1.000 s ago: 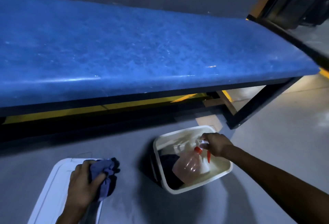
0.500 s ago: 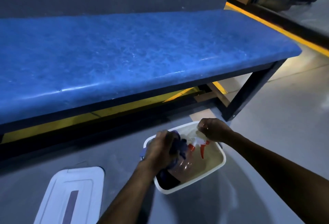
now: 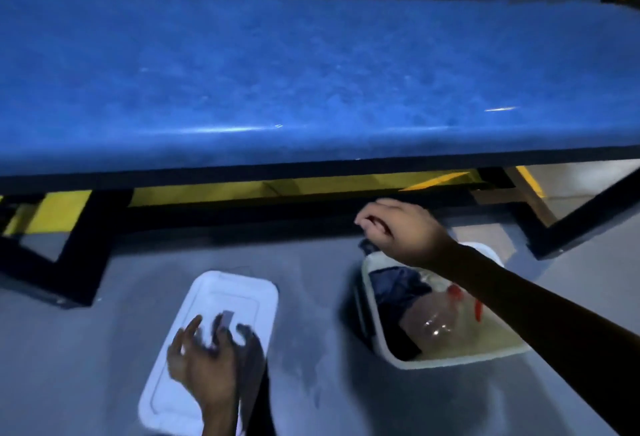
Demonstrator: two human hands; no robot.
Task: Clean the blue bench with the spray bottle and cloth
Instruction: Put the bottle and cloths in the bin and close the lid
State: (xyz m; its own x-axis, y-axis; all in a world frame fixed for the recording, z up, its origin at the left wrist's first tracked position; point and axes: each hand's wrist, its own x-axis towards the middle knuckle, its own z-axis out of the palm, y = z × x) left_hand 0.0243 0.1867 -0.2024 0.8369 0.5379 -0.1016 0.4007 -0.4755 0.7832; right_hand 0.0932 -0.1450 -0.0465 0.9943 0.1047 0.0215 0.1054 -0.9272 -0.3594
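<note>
Long blue padded desk (image 3: pixel 277 82) bare, cleaning apparently over; clear plastic spray bottle, red trigger (image 3: pixel 440 318), and dark blue cloth (image 3: pixel 394 283) lie in white tub (image 3: pixel 450 361) on floor; left hand (image 3: pixel 207 363) spread over white lid (image 3: pixel 214 297); right hand (image 3: pixel 398 228) loosely curled, empty; closing tub likely remains

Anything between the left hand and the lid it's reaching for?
Nothing visible. The left hand hovers with spread fingers directly over the white lid on the floor. Motion blur hides whether it touches.
</note>
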